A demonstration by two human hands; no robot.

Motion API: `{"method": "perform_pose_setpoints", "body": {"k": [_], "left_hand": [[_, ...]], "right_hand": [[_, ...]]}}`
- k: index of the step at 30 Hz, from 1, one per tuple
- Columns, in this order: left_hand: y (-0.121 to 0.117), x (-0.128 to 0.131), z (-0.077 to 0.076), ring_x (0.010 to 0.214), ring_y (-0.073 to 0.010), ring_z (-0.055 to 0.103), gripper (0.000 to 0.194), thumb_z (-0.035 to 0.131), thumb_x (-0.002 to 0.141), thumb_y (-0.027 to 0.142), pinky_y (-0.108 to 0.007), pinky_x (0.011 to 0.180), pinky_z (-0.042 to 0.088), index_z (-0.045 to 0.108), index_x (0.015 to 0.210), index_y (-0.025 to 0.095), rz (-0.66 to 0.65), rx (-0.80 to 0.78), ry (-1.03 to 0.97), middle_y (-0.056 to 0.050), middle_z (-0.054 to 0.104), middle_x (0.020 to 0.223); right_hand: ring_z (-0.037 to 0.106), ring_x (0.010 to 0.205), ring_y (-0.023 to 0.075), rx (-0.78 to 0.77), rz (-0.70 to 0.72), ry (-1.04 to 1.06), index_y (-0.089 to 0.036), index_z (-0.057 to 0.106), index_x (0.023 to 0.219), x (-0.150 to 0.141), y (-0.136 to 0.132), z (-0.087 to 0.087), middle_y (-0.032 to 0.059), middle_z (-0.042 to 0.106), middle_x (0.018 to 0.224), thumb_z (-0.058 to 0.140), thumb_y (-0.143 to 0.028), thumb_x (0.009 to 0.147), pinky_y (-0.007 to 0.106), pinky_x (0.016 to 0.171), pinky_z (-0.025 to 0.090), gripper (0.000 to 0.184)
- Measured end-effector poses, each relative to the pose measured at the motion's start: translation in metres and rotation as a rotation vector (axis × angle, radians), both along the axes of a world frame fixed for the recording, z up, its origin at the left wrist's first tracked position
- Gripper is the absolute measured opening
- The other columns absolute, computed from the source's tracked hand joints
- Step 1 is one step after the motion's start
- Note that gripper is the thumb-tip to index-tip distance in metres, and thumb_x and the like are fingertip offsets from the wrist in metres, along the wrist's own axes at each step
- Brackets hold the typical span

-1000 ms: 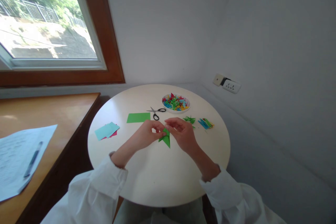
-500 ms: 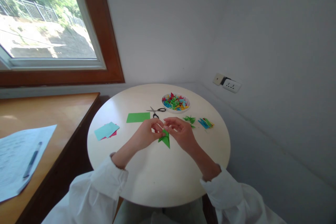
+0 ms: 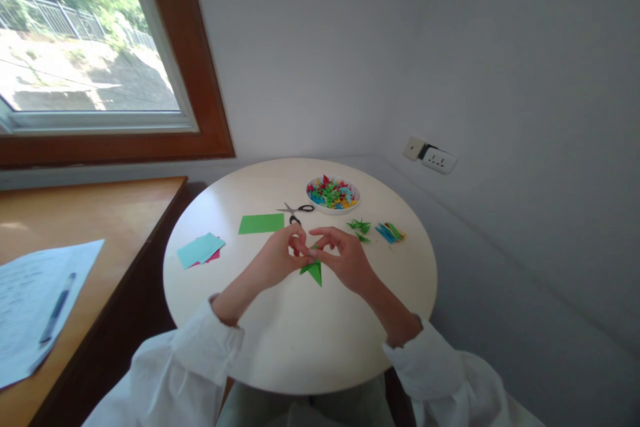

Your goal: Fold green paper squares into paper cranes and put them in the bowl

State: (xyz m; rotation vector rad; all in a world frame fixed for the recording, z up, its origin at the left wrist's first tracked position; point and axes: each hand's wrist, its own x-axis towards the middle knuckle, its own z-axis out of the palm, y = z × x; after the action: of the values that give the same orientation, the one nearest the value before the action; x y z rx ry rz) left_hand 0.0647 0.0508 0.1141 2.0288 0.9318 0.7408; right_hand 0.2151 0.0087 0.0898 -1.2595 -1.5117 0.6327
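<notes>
A folded green origami paper (image 3: 315,272) with pointed tips is held above the round white table (image 3: 295,353). My left hand (image 3: 281,255) pinches it from the left, thumb and fingers together. From the other side my right hand (image 3: 345,257) grips its upper part between thumb and index finger, the other fingers curled loosely. The fingers hide the top of the folded paper. Just beyond my left hand lie black-handled scissors (image 3: 305,208) with spread blades and a flat green paper sheet (image 3: 261,223).
Behind my hands stands a white bowl (image 3: 334,211) full of small colourful folded papers. Several green folded pieces (image 3: 360,227) and a bundle of coloured strips (image 3: 390,233) lie to the right. Light-blue sheets (image 3: 201,250) lie left. A side desk holds written paper (image 3: 30,307) and a pen (image 3: 57,307).
My right thumb and index finger have closed over the upper part of the green paper, covering more of it. The view has shifted slightly.
</notes>
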Motion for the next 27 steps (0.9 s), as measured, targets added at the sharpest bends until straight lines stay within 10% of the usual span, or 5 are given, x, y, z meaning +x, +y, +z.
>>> {"method": "perform_pose_setpoints", "body": {"k": [27], "left_hand": [[0.0009,0.0019,-0.0025,0.057,-0.011,0.051,0.019,0.064,0.06,0.012,-0.021,0.05,0.037,0.046,0.065,0.018,-0.053,-0.017,0.067,0.003,0.055,0.062]], "right_hand": [[0.061,0.06,0.0133,0.068,-0.061,-0.038,-0.02,0.062,0.091,0.0006,-0.004,-0.0009,-0.0016,0.067,0.065,0.059,-0.015,0.071,0.025,0.06,0.044,0.021]]}}
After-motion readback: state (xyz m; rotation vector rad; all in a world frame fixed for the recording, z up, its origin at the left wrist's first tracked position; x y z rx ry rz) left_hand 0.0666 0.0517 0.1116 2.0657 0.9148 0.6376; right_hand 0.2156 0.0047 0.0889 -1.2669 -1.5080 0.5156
